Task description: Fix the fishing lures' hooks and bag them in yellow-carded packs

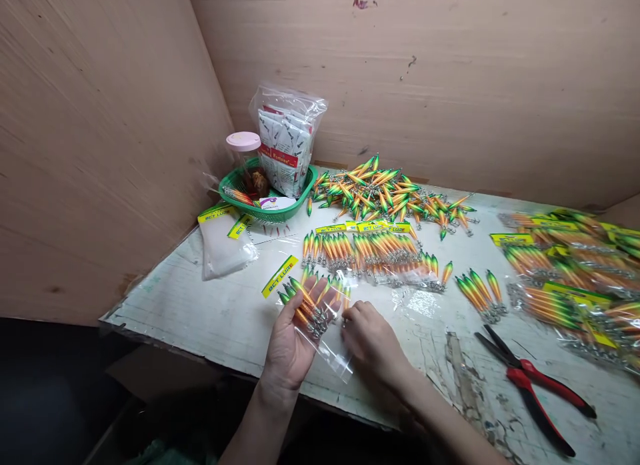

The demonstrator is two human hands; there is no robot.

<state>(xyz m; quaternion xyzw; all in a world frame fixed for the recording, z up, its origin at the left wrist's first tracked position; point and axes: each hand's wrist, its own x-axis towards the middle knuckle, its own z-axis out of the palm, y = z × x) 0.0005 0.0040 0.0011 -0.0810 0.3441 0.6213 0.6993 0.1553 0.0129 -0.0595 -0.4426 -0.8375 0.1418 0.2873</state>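
Observation:
Near the table's front edge, my left hand (pixel 293 348) holds a clear plastic bag (pixel 336 358) with several green and orange lures (pixel 303 305) in it. A yellow BCT LURE header (pixel 280 276) tops this bag. Just right of the bag is my right hand (pixel 367 335), its fingers curled together; whatever they hold is too small and blurred to make out. Behind both hands lie rows of bagged lures (pixel 385 248), and a loose pile of lures (pixel 375 191) is against the back wall.
A green basket (pixel 280 215) holds a jar (pixel 243 145) and a bag of printed packets (pixel 287 145). Flat empty bags (pixel 225 245) lie beside it. Red-handled pliers (pixel 535 378), several loose lures (pixel 480 295) and stacked filled bags (pixel 565 271) are on the right.

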